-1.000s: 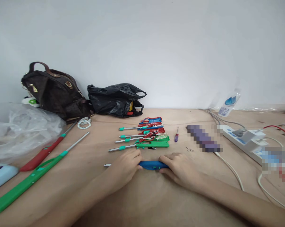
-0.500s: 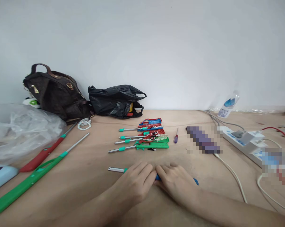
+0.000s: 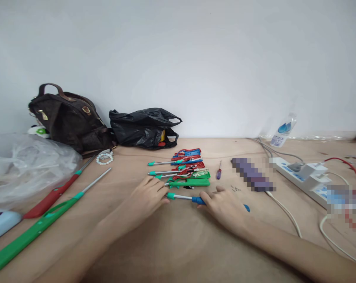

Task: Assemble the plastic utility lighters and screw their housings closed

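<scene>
A blue long-nosed lighter [image 3: 192, 199] with a teal collar and metal tube lies on the wooden table [image 3: 178, 251]. My right hand [image 3: 225, 206] is closed over its blue handle. My left hand [image 3: 146, 196] rests at the tube's tip, fingers curled against it. Just beyond lies a pile of opened lighters [image 3: 185, 169] in red, green and blue, with wires showing. A small purple screwdriver [image 3: 218, 171] lies to the right of the pile.
At the left lie a long green lighter [image 3: 39, 228], a red lighter [image 3: 52, 195], a clear plastic bag [image 3: 27, 165] and a bead bracelet [image 3: 104, 158]. A brown handbag [image 3: 68, 118] and black bag [image 3: 144, 127] stand by the wall. A power strip [image 3: 306, 175], cables and a bottle [image 3: 282, 131] are at the right.
The blue lighter has shifted to the right and away from me, toward the pile. My hands have parted, the left to the tube's tip, the right staying on the handle.
</scene>
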A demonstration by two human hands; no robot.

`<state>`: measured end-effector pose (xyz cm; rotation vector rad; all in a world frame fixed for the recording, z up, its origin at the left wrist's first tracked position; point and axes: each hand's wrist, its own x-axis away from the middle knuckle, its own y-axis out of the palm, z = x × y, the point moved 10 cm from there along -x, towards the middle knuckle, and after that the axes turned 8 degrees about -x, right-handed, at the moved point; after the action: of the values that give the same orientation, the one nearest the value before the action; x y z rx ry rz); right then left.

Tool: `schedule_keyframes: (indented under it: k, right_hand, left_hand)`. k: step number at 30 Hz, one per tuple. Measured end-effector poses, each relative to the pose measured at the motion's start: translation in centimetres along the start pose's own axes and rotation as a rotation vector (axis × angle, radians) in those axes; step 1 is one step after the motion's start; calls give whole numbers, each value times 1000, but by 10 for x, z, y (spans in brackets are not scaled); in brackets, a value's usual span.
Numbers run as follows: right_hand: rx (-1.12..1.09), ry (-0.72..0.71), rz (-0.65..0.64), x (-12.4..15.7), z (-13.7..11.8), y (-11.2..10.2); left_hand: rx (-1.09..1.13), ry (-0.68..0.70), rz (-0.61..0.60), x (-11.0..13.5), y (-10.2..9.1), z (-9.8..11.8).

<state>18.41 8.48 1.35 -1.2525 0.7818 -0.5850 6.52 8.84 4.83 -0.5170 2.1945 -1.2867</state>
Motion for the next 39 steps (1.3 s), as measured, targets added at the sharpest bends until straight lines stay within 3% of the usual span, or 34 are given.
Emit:
schedule_keyframes:
  k: [3,12,21,29,35,39]
  right_hand:
    - [-8,-39,15,0,-6,-3]
    - [-79,-130,-6,3,-27,0]
    - [-49,-175,28,6,-36,-1]
    - [-29,-233,-14,9,-47,2]
    - [-126,-157,18,5,-37,-2]
    - [-227,-67,40,-2,-18,-8]
  left_hand:
    - [-16,24,24,0,5,8]
    - [37,97,179,-6,-14,49]
    - [0,75,191,-8,-11,64]
    - [-214,99,247,-7,-19,82]
    - [-208,105,245,-10,-26,79]
    - [-164,39,143,-9,-17,47]
